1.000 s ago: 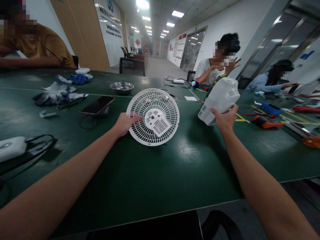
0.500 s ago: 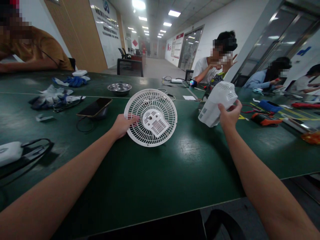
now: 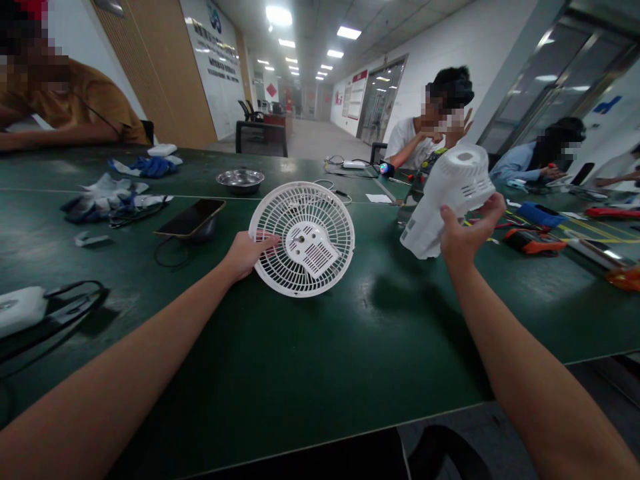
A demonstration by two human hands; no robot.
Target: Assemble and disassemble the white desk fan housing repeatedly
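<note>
A round white fan grille (image 3: 313, 250) with a slotted plate at its centre is held up over the green table (image 3: 300, 373). My left hand (image 3: 247, 255) grips its left rim, the thumb lying across the bars. On the right, my right hand (image 3: 470, 230) is closed on a white plastic housing (image 3: 445, 200), which is tilted, with vent slots and a round recess at its upper end. The housing casts a shadow on the table below. Grille and housing are apart from each other.
A black phone (image 3: 193, 217), gloves (image 3: 107, 200) and a white device with a cable (image 3: 23, 310) lie at left. Behind the grille stands a metal bowl (image 3: 240, 179). An orange-black meter (image 3: 534, 241) and a blue item (image 3: 541, 214) are at right. Several people sit around the table.
My right hand has raised the upper end of the housing and turned it, so its round recess now shows more. The left hand and grille have hardly moved.
</note>
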